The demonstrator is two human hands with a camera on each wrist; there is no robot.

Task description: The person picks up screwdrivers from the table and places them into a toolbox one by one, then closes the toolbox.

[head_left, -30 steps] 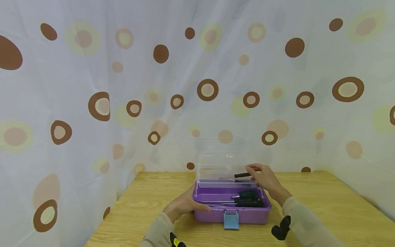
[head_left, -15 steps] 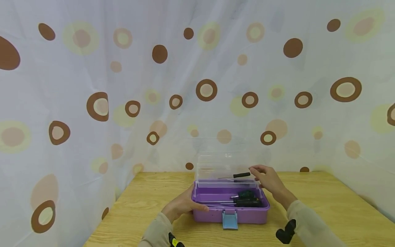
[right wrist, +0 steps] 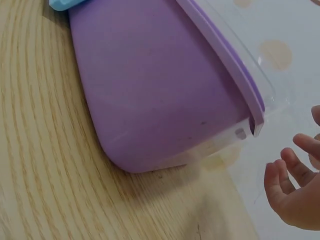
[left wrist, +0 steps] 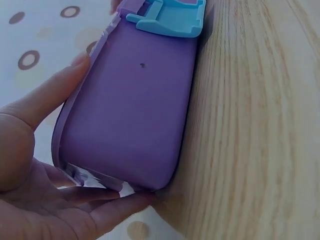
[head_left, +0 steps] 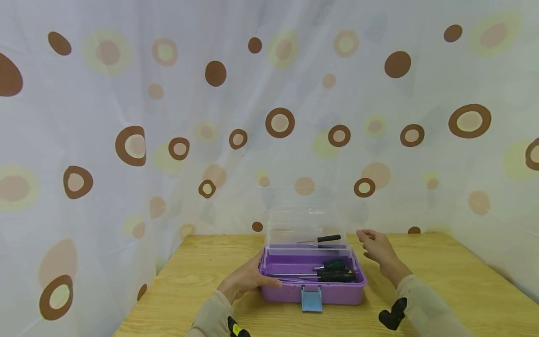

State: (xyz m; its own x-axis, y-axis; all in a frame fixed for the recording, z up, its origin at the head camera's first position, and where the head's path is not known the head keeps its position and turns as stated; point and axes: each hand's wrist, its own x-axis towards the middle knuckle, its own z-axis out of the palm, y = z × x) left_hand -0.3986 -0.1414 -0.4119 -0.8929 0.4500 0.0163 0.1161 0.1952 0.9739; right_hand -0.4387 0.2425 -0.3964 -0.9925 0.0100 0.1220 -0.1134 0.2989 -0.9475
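Note:
A purple toolbox with a raised clear lid stands on the table. My left hand grips its left end. In the left wrist view the thumb lies along the front rim and the fingers reach round the end wall. A small black-handled screwdriver lies in the raised lid. Inside the box are a larger black-handled screwdriver and a dark green-handled one. My right hand hovers right of the box, fingers loosely bent, holding nothing; the right wrist view shows it apart from the box.
A light blue latch hangs down at the box front. The box rests on a wood-grain table. Behind and at the left hangs a white curtain with brown and beige dots.
My right hand has come off the small screwdriver's handle and moved right, away from the box. The screwdriver stays in the lid. My left hand keeps its grip.

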